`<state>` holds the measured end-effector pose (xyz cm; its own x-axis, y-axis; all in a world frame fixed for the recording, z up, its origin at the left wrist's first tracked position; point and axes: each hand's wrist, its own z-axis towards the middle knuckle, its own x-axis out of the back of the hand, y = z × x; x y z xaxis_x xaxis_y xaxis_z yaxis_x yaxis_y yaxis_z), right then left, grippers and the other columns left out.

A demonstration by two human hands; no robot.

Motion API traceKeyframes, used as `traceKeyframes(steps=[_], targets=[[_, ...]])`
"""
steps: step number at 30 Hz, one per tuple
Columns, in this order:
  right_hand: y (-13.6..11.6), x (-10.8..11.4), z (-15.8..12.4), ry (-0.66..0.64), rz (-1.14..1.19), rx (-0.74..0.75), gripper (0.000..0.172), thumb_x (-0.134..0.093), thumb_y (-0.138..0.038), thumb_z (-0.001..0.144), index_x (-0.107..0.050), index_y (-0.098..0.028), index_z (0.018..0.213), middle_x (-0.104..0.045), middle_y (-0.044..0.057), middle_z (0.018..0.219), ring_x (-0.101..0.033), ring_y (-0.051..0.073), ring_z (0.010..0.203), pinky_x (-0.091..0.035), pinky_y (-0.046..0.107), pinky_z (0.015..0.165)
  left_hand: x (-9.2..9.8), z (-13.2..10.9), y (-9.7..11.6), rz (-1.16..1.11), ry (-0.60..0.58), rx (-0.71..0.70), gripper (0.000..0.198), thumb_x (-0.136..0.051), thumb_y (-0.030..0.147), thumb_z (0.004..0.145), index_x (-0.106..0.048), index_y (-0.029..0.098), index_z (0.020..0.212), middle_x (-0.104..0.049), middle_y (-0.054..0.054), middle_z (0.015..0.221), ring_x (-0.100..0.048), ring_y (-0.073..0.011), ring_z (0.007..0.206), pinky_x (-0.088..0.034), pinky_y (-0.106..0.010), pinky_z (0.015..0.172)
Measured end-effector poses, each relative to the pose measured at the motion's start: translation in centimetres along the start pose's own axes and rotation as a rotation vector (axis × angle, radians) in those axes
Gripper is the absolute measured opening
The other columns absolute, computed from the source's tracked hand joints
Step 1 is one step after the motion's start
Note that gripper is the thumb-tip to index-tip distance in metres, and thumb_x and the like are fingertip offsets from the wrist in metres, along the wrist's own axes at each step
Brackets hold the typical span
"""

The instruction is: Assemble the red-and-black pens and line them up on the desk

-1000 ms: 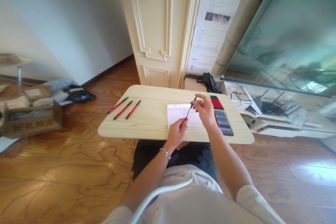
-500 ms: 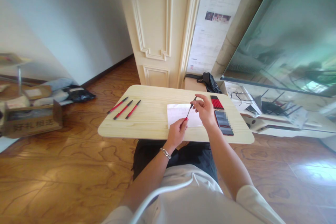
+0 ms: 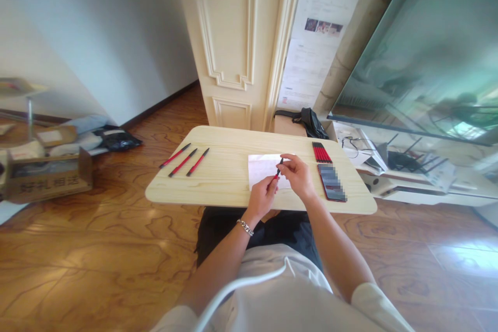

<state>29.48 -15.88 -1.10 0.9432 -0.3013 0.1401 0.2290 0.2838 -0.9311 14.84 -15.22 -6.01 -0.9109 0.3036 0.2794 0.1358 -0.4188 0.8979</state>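
Over a sheet of white paper (image 3: 259,167) on the small table, my left hand (image 3: 261,198) is closed round the red pen barrel (image 3: 276,176), of which a short stretch shows. My right hand (image 3: 299,176) pinches the black upper part of the pen (image 3: 280,163). The black part meets the top of the red barrel, and no refill shows between them. Whether the two are fully joined I cannot tell. To the right of my right hand lie a phone (image 3: 330,182) and a row of several red-and-black pens (image 3: 321,152).
Three red-and-black pens lie apart on the left of the light wooden table (image 3: 225,192). Behind the table stand a cream door panel (image 3: 229,21) and a black bag (image 3: 311,122). A cardboard box (image 3: 49,179) sits on the floor at left.
My right hand has moved down and left, bringing the black part onto the red barrel; the refill seen between them is now hidden. My left hand has stayed in place.
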Motion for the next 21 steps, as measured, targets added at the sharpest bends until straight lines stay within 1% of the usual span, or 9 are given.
traceKeyframes(steps=[4, 11, 14, 17, 21], targets=[[0.6, 0.1, -0.3, 0.034, 0.005, -0.004, 0.039, -0.068, -0.041, 0.076, -0.061, -0.020, 0.109, -0.067, 0.001, 0.074, -0.056, 0.013, 0.061, -0.040, 0.025, 0.052, 0.1, 0.1, 0.0, 0.014, -0.035, -0.006, 0.042, -0.037, 0.046, 0.097, -0.066, 0.017, 0.105, -0.062, 0.000, 0.069, -0.058, -0.0129, 0.064, -0.044, -0.024, 0.065], [0.9, -0.1, -0.3, 0.026, 0.041, -0.014, 0.040, -0.069, -0.040, 0.075, -0.061, -0.020, 0.108, -0.069, 0.002, 0.076, -0.058, 0.014, 0.063, -0.041, 0.025, 0.053, 0.2, 0.1, -0.2, -0.044, -0.074, 0.007, 0.044, -0.036, 0.049, 0.096, -0.066, 0.017, 0.103, -0.062, -0.001, 0.069, -0.058, -0.0137, 0.064, -0.045, -0.025, 0.066], [1.0, -0.2, -0.4, 0.038, 0.060, -0.017, 0.038, -0.066, -0.044, 0.078, -0.062, -0.019, 0.107, -0.071, 0.004, 0.081, -0.060, 0.015, 0.065, -0.043, 0.026, 0.054, 0.2, 0.1, -0.2, -0.091, -0.089, 0.016, 0.045, -0.036, 0.051, 0.096, -0.066, 0.017, 0.103, -0.063, -0.002, 0.069, -0.058, -0.0139, 0.065, -0.046, -0.025, 0.066], [1.1, -0.1, -0.3, 0.067, 0.064, -0.035, 0.035, -0.062, -0.047, 0.080, -0.064, -0.019, 0.101, -0.072, 0.008, 0.089, -0.062, 0.015, 0.069, -0.044, 0.026, 0.053, 0.3, 0.0, -0.3, -0.127, -0.114, 0.011, 0.045, -0.035, 0.051, 0.096, -0.065, 0.017, 0.103, -0.062, -0.002, 0.068, -0.058, -0.0135, 0.063, -0.046, -0.025, 0.066], [1.3, 0.1, 0.0, 0.065, 0.101, -0.060, 0.033, -0.066, -0.045, 0.077, -0.063, -0.018, 0.097, -0.073, 0.009, 0.091, -0.064, 0.016, 0.071, -0.044, 0.025, 0.054, 0.2, 0.0, -0.3, -0.143, -0.117, 0.019, 0.045, -0.035, 0.051, 0.096, -0.064, 0.017, 0.100, -0.062, -0.002, 0.066, -0.057, -0.0133, 0.062, -0.046, -0.025, 0.065]])
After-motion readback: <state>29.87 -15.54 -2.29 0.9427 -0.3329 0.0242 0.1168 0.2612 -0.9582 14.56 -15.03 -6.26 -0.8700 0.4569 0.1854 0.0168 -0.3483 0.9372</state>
